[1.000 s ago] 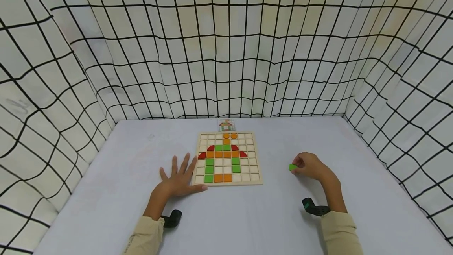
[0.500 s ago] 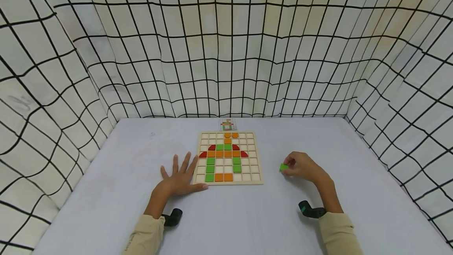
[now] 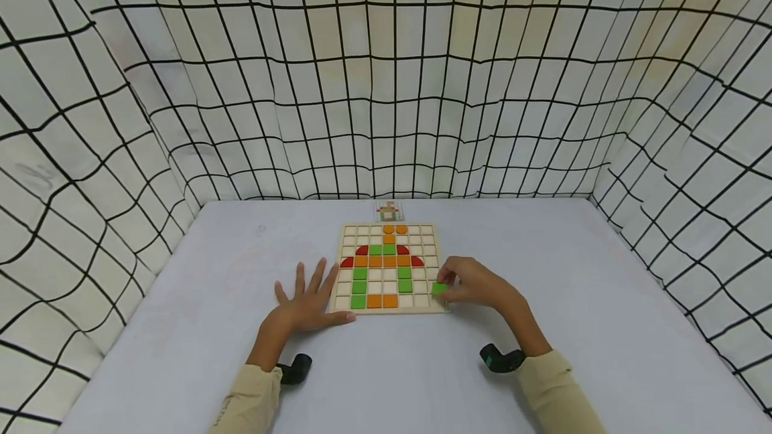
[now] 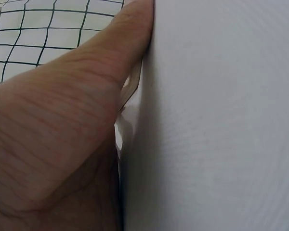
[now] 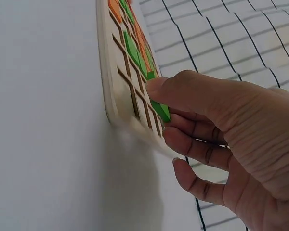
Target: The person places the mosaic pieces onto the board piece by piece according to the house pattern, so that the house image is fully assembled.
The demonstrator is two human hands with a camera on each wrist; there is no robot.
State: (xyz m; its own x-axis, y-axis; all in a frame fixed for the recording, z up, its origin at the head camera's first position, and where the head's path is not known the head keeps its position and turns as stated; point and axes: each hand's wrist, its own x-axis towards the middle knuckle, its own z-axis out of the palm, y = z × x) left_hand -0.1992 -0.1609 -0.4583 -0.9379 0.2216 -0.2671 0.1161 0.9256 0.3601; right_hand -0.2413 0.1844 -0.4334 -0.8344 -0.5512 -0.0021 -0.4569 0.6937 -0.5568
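A wooden grid board (image 3: 422,310) lies on the table, with green and orange square tiles, red quarter-round tiles and two orange round tiles set in its cells. My right hand (image 3: 476,282) pinches a green square tile (image 3: 439,288) between thumb and fingers, over the board's right edge. In the right wrist view this green tile (image 5: 160,109) is tilted, close over bare cells. My left hand (image 3: 306,307) lies flat with fingers spread at the board's left edge, its thumb along the near left corner. The left wrist view shows the base of this hand (image 4: 62,120) against the tabletop.
A small picture card (image 3: 389,211) with a coloured grid pattern lies just beyond the board. The white table (image 3: 386,374) is bounded at the back and sides by black netting (image 3: 395,119) over white sheets. Each wrist wears a black camera.
My right hand has carried the green tile leftward from the bare table on the right to over the board's right edge. The left hand has stayed in place.
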